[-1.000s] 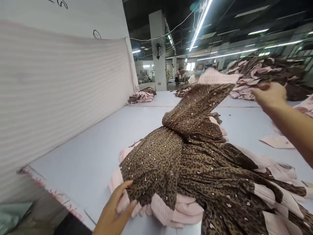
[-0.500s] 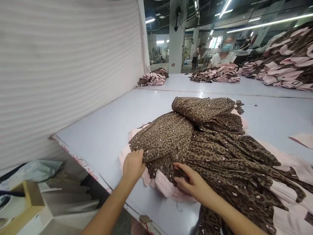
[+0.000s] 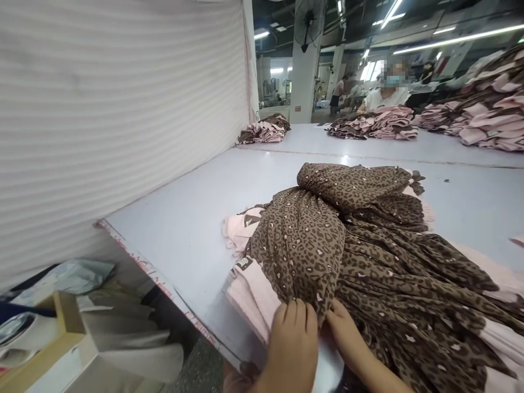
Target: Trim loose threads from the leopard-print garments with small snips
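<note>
A heap of brown leopard-print garments (image 3: 303,240) with pink parts lies on the table in front of me. My left hand (image 3: 293,333) is closed on the near edge of the leopard-print cloth, knuckles up. Just to its right, my right hand (image 3: 347,334) grips the same cloth lower down, its fingertips partly hidden by the fabric. Beside my left hand a pink panel (image 3: 254,292) with a small dark label (image 3: 244,263) sticks out from under the print. Another pink piece (image 3: 241,229) shows at the heap's left side.
The pale table (image 3: 176,218) has a marked, worn left edge. A white quilted sheet (image 3: 123,109) hangs at left. Below stands an open cardboard box (image 3: 69,333). Folded garment piles (image 3: 380,123) line the far side, a tall stack (image 3: 487,103) at right. A masked person (image 3: 387,98) is behind them.
Both hands have come nearer to me and closer together, drawing the cloth's near edge along. The pink panel with its label is now uncovered. The view has shifted slightly left.
</note>
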Motion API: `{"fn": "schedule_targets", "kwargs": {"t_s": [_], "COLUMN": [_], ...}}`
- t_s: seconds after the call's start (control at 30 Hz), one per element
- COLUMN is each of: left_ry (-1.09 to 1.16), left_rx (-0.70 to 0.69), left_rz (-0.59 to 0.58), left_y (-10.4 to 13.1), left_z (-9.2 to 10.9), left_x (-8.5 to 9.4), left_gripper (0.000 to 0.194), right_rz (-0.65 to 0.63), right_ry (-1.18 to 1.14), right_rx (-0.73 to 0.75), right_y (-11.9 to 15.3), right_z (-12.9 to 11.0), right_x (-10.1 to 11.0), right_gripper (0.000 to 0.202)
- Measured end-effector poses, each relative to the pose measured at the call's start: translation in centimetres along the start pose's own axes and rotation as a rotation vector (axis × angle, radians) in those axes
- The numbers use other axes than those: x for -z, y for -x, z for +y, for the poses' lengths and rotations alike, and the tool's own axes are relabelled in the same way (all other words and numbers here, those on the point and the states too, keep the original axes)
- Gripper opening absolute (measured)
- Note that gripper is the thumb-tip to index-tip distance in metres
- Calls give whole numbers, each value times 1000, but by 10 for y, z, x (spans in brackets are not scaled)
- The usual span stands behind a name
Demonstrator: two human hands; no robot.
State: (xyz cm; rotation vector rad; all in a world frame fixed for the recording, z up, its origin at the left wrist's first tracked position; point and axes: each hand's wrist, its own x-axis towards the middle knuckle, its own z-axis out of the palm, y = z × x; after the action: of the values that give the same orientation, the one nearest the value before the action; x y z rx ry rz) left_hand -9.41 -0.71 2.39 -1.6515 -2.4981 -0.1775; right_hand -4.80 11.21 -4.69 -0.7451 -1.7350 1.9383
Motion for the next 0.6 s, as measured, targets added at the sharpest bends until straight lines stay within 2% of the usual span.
{"fn": "schedule_targets", "kwargs": {"t_s": [0.03,0.1,0.17,0.2,0.27,0.3,0.33,0.4,0.47,0.53,0.6], "left_ry": [79,378,719,816,814,779,761,784,854,927,978], "left_rx": [-19,-34,82,223,603,770,877,907,824,737,666], "left_rz": [15,69,197,292,458,485,466,399,317,221,139], "left_y": [5,16,30,37,49,53,54,49,35,18,2], "left_z": [-7,-27,-52,-65,-89,-101,-112,-131,-144,-150,-146], "left_x": [0,10,23,29,34,34,34,31,29,33,43], "left_gripper": [35,27,15,13,13,16,23,37,40,34,25], "right_rz": [7,39,95,129,180,198,209,194,115,-56,-227], "right_ry": [-15,-40,-64,-69,-37,3,55,172,267,324,338], "right_rx": [-28,-87,-128,-128,-75,-25,33,141,253,420,585], "right_y": [3,9,16,19,26,29,32,37,40,41,41], "right_z": [1,1,0,-2,-9,-14,-20,-36,-54,-70,-83], "right_x": [4,12,20,24,29,31,31,28,20,9,-1], "right_gripper": [25,28,36,40,45,45,43,36,24,12,7]}}
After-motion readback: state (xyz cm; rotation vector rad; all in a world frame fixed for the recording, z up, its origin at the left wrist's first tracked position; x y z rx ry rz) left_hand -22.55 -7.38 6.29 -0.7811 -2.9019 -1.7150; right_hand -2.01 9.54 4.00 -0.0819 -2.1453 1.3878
